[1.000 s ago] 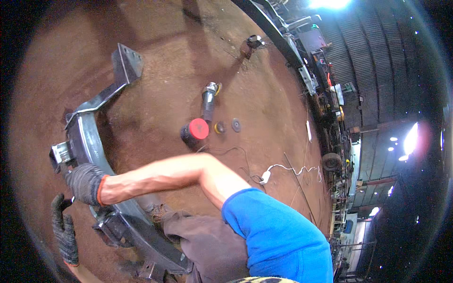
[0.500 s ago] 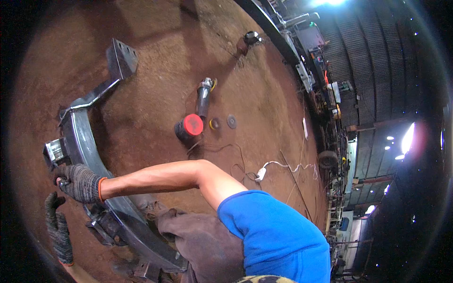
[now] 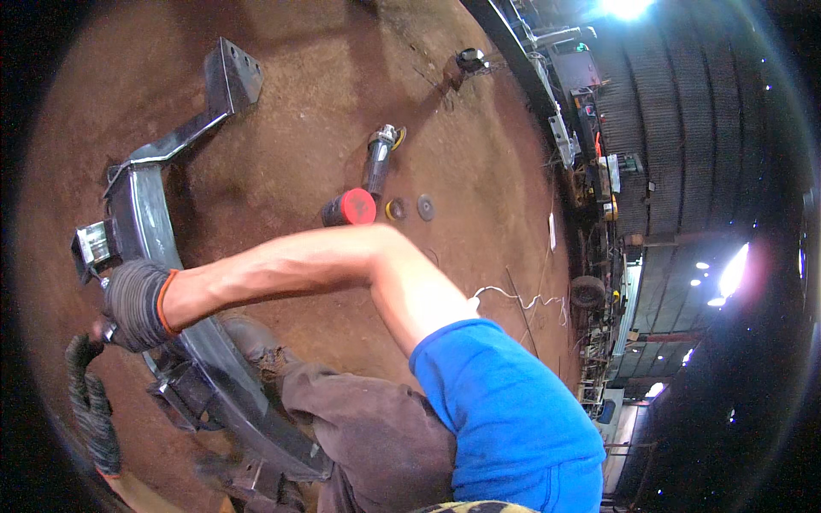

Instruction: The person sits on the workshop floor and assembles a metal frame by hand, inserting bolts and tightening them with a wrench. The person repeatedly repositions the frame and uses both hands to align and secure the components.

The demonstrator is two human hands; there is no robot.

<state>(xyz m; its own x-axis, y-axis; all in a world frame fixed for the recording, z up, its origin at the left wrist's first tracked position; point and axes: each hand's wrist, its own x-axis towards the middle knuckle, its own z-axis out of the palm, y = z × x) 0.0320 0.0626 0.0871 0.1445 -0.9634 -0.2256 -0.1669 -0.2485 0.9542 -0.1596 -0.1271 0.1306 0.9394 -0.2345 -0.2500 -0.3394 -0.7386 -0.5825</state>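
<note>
My right hand [image 3: 139,305], in a grey knitted glove with an orange cuff, is closed round a slim metal tool [image 3: 109,332] whose ends show on either side of the fist; its kind is hidden. It is beside a curved black steel beam [image 3: 154,224], near a bracket with a shiny face [image 3: 92,243]. My left hand [image 3: 91,409], gloved too, is just below, fingers stretched out and a fingertip close to the tool's end; contact is unclear. An angled plate with holes [image 3: 235,77] forms the beam's far end.
On the brown dirt floor lie an angle grinder [image 3: 378,162], a red-topped can [image 3: 355,207], a grey disc [image 3: 426,207] and a yellow-edged disc [image 3: 395,209]. A white cable [image 3: 517,297] runs to the right. A long dark beam [image 3: 522,64] stands at the far side.
My right fist has turned and dropped slightly, with its forearm raised across the view. My left hand has shifted left, its fingertip closer to the tool. The view has moved a little.
</note>
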